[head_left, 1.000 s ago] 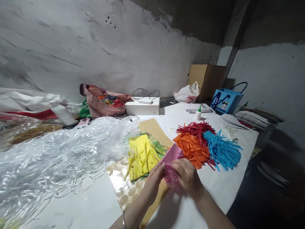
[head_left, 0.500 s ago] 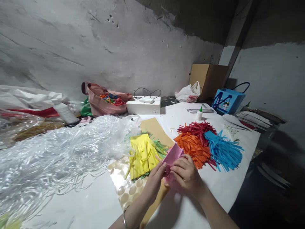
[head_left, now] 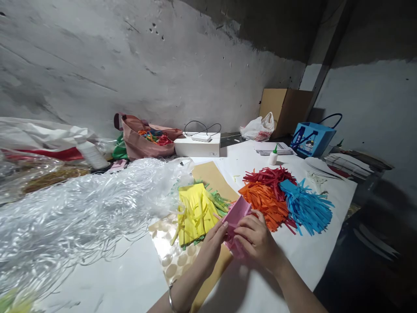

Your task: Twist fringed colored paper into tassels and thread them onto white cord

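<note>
Pink fringed paper (head_left: 238,211) in a two-handed hold over the white table (head_left: 304,256), plain band uppermost. The left hand (head_left: 211,247) keeps its close hold at the left edge; the right hand (head_left: 259,241), its fingertips partly hidden, has shifted from the strands toward the band's right margin, fingers bent against the paper. Handling thus appears to concern the band rather than single strands. Yellow fringed paper (head_left: 193,213) and an orange bundle (head_left: 263,206) lie unmoved on either side.
</note>
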`<state>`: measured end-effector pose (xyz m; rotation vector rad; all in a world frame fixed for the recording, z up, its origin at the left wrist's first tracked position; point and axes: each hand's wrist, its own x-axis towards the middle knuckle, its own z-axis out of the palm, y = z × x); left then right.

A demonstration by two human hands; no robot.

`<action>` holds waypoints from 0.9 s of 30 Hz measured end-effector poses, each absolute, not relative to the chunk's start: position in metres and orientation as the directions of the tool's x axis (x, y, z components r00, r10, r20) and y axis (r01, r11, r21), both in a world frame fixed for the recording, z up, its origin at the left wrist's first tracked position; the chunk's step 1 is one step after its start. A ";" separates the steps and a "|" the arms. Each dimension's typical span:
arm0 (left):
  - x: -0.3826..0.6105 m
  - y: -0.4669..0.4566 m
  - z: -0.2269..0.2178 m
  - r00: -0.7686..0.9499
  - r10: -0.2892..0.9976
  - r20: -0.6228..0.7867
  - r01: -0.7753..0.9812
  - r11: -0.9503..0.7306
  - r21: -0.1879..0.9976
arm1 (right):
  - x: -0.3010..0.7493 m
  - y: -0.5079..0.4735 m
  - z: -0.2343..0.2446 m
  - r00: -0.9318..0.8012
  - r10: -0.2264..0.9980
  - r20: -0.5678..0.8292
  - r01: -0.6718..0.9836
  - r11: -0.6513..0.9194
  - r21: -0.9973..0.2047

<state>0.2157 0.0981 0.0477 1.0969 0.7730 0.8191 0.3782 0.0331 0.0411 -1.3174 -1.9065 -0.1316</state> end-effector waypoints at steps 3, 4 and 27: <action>0.216 0.097 0.050 0.510 0.852 -0.118 -0.190 0.246 0.950 | 0.377 0.032 0.042 -0.131 0.745 0.654 0.831 0.442 -0.337; 0.216 0.096 0.049 0.515 0.849 -0.113 -0.194 0.245 0.950 | 0.377 0.032 0.043 -0.130 0.747 0.652 0.835 0.437 -0.335; 0.217 0.102 0.035 0.617 0.787 0.005 -0.179 0.133 0.975 | 0.377 0.035 0.037 -0.051 0.764 0.644 0.794 0.422 -0.437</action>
